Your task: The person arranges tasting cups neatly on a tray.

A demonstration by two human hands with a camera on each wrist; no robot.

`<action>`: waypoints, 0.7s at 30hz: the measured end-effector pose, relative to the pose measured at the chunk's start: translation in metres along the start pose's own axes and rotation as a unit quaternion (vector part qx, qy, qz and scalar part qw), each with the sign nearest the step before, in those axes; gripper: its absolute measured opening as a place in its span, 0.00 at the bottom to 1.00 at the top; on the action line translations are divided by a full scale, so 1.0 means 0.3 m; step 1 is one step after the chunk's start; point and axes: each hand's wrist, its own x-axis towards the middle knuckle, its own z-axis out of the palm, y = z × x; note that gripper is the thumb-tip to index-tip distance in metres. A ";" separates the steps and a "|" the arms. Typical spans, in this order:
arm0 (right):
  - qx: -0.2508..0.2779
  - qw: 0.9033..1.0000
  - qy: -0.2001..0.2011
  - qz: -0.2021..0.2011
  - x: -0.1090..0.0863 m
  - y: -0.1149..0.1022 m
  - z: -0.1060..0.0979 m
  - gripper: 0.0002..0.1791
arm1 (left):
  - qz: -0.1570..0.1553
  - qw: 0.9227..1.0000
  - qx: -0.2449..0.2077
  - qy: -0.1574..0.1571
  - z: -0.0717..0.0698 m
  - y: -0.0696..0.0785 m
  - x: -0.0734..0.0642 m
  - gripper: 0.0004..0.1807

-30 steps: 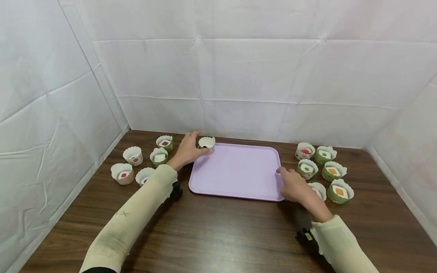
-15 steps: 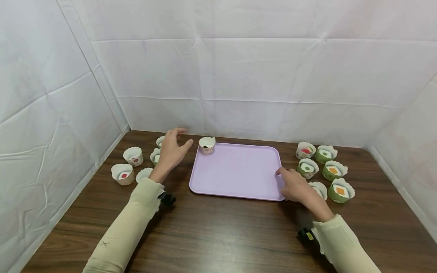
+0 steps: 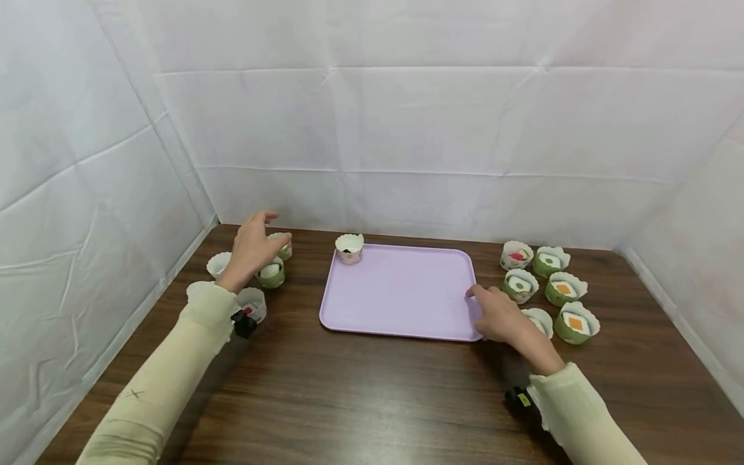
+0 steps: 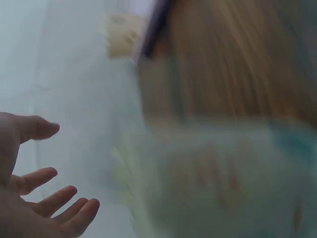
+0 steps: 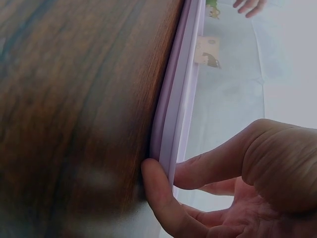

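Note:
My left hand hovers over the cluster of paper baking cups at the left, fingers spread and thumb apart, holding nothing. Right by it are a green cup with a white filling and another green cup, partly behind the thumb. A blurred pale cup fills the lower part of the left wrist view. My right hand pinches the right rim of the lilac tray between thumb and index finger. A pale patterned cup stands at the tray's back left corner.
Right of the tray stand several green and white cups, some with orange, green or red pieces. A white cup lies under the left wrist, near the black wrist camera. White cloth walls border the wooden table.
My left hand has let go of the pale cup at the tray's corner and moved left over the left cluster. The right hand has stayed on the tray's rim.

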 end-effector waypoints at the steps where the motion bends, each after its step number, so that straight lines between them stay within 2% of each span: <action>1: -0.003 1.000 0.001 -0.001 0.001 0.000 0.001 0.31 | -0.006 1.000 0.011 -0.016 -0.008 -0.012 0.006 0.37; 4: -0.017 1.000 0.005 -0.005 0.004 0.000 0.002 0.30 | -0.005 0.997 0.038 -0.066 -0.029 -0.045 0.024 0.41; 8: -0.032 0.999 0.004 -0.012 0.006 -0.001 0.002 0.28 | -0.005 0.991 0.068 -0.119 -0.050 -0.062 0.036 0.45; 14: -0.036 0.999 0.002 -0.010 0.009 -0.001 -0.003 0.28 | -0.023 0.982 0.092 -0.163 -0.062 -0.065 0.065 0.50; 21: -0.029 1.000 -0.002 -0.001 0.012 0.002 0.003 0.28 | -0.043 0.973 0.086 -0.210 -0.066 -0.069 0.097 0.48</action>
